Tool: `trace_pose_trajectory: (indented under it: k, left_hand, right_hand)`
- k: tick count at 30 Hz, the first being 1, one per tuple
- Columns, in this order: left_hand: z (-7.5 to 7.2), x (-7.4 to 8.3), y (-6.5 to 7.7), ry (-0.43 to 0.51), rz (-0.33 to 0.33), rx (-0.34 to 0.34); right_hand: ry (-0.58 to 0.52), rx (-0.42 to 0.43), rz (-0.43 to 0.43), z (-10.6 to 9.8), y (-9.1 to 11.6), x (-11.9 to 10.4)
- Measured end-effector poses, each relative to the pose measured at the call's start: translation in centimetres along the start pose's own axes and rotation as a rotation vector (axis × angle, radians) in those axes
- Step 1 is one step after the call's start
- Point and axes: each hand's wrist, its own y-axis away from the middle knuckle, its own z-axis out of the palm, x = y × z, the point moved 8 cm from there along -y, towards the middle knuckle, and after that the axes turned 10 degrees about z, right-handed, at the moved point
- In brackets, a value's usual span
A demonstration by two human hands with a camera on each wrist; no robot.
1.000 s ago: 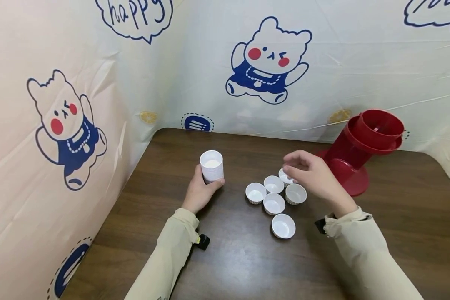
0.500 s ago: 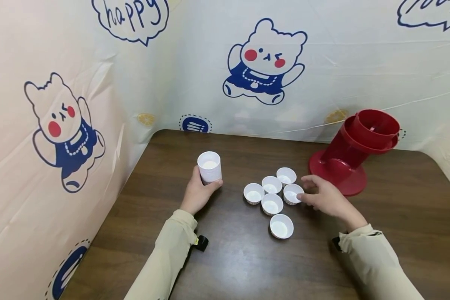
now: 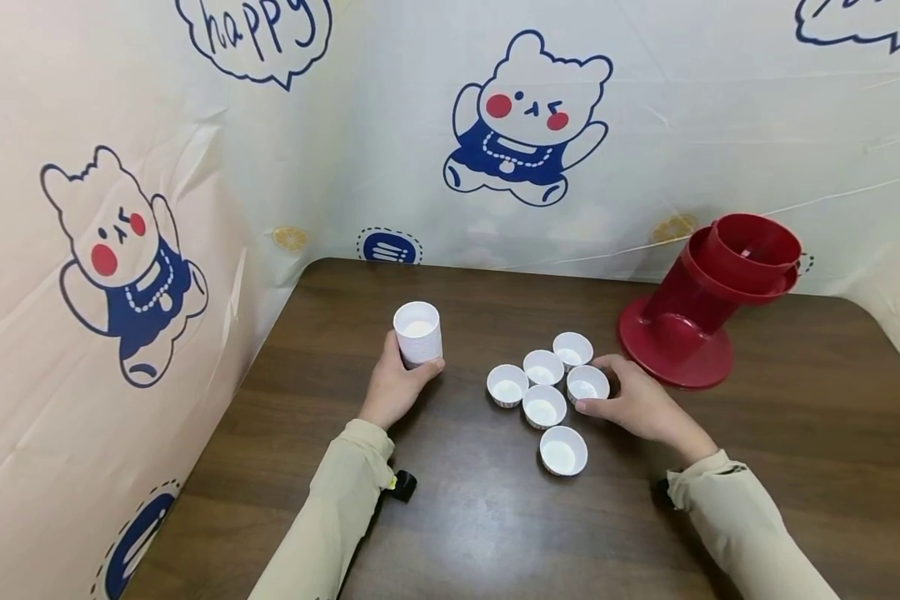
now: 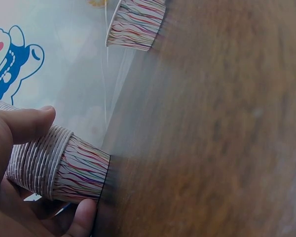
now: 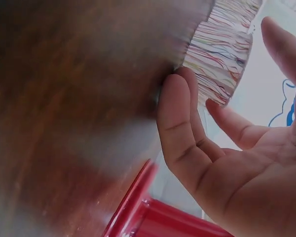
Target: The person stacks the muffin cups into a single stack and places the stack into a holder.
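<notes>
My left hand (image 3: 396, 383) holds a tall nested stack of white paper baking cups (image 3: 418, 337), upright on the table. Wavy coloured lines run down the stack's lowest cup (image 4: 83, 170). Over to the right, my right hand (image 3: 645, 404) reaches around a single baking cup (image 3: 587, 383), index finger at its far side and thumb near its front rim. In the right wrist view, fingertips (image 5: 176, 94) lie against the striped cup wall (image 5: 214, 61), while the thumb stands off from the rim. Several more single cups (image 3: 544, 407) stand close together on its left.
A red plastic stand (image 3: 678, 346) with a tilted tube and round base rises at the back right, just behind my right hand. The brown wooden table (image 3: 450, 517) meets a printed cloth backdrop (image 3: 390, 150) at its back and left.
My right hand has moved from above the farthest cup to the right side, then inward around the rightmost cup. My left hand and the stack stay in place.
</notes>
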Motion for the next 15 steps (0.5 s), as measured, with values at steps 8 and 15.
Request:
trace_pose_trajectory:
  k: [8, 15]
  left_hand:
    - [-0.06, 0.15, -0.01, 0.0, 0.003, -0.003]
    - [0.04, 0.06, -0.04, -0.006, 0.001, -0.005]
  right_hand:
    - [0.057, 0.049, 0.007, 0.1, 0.36, -0.44]
    - [0.066, 0.052, 0.01, -0.2, 0.82, -0.65]
